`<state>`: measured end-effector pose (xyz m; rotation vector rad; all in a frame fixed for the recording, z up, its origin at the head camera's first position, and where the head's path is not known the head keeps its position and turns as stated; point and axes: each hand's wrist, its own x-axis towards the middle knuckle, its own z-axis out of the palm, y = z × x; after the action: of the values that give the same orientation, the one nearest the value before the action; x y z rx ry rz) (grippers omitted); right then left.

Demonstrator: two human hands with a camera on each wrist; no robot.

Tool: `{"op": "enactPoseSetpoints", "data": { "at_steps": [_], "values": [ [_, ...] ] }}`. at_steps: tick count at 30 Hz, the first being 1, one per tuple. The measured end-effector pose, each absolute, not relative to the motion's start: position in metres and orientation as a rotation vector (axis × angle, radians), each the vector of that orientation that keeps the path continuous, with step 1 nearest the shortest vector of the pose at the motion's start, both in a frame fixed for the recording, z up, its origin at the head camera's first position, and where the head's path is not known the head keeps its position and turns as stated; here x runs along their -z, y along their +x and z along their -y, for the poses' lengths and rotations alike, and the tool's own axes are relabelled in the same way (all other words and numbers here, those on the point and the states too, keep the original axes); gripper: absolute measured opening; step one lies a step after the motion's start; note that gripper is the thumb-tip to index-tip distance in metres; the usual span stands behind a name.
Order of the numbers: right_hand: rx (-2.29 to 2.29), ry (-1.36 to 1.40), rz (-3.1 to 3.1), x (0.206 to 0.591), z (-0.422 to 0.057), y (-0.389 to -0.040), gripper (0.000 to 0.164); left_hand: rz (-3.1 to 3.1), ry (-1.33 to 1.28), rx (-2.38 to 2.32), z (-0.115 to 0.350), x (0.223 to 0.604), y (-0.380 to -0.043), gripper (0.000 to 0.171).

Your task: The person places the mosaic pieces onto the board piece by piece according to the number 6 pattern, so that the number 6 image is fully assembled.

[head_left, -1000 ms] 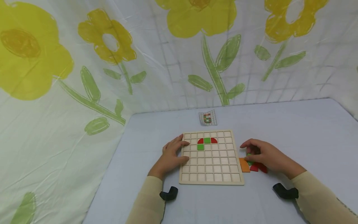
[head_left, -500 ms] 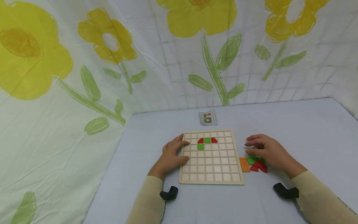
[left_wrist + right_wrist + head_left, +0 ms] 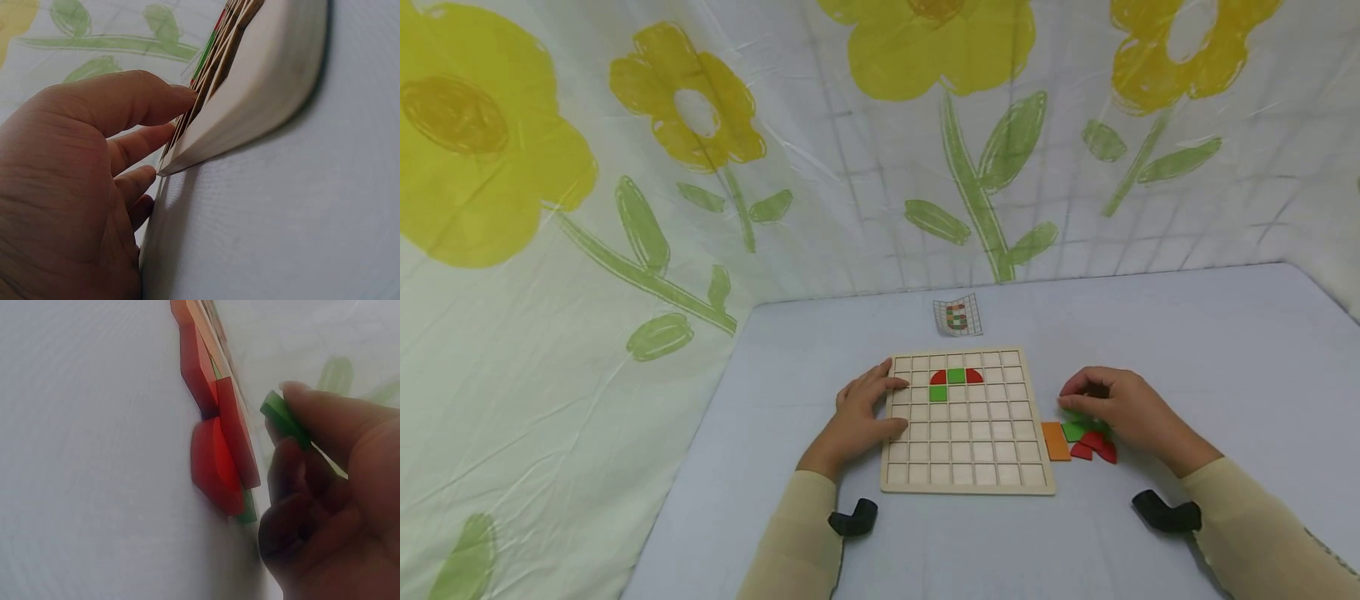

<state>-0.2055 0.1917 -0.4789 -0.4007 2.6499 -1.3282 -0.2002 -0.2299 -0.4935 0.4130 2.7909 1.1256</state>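
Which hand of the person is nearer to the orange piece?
Right: the right hand is close, beyond and right of the orange piece; the left hand is across the board.

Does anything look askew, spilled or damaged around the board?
Nothing looks damaged or spilled. The printed card beyond the board looks slightly odd: it bows rather than lying flat. Beside the board's right edge, loose red pieces overlap untidily. The placed pieces appear aligned with the grid.
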Motion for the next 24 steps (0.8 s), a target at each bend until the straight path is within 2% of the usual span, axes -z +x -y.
{"op": "enactPoseSetpoints", "data": {
  "at_steps": [18, 24],
  "values": [
    [1.502, -0.402, -2.540, 0.4742, -0.1871, -0.2032, 0.026, -2.789, 0.419, -1.133, 0.2302, 0.4927, -0.1995, 0.059],
    [1.557, -0.408, -2.506, 0.4717, -0.1851, -0.2024, 0.026, -2.799, 0.421, -1.124, 0.2305, 0.4949, -0.2012, 0.059]
  ]
}}
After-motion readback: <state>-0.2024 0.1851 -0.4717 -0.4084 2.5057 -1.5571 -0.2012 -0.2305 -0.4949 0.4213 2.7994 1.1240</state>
